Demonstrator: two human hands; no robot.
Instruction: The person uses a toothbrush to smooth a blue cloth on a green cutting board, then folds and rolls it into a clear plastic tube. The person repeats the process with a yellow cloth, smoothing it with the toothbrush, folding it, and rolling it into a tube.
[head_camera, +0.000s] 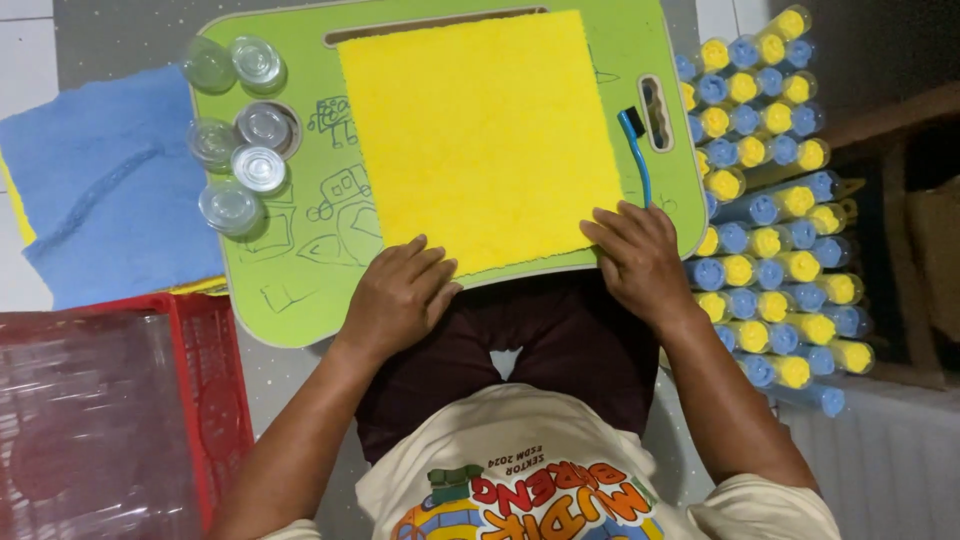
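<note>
- My left hand (400, 295) lies flat, fingers loosely spread, fingertips resting on the near-left corner of 1 yellow cloth (480, 135); not pinching anything.
- My right hand (635, 255) also flat, fingers together-ish, pressing the cloth's near-right corner.
- Cloth is spread square on 1 green lap board (300, 270), w/ doodles drawn on its left part.
- 1 blue brush (636, 150) lies on the board just beside the cloth's right edge, near my right hand.
- 6 clear round lids/cups (240, 130) clustered on the board's left side, well apart from my hands.
- 1 blue cloth (100, 180) left of board, on the floor.
- 1 red crate (215, 380) near-left, clear plastic inside.
- Stack of tubes w/ blue & yellow caps (770, 210) at right; too many to count, approx. dozens.
</note>
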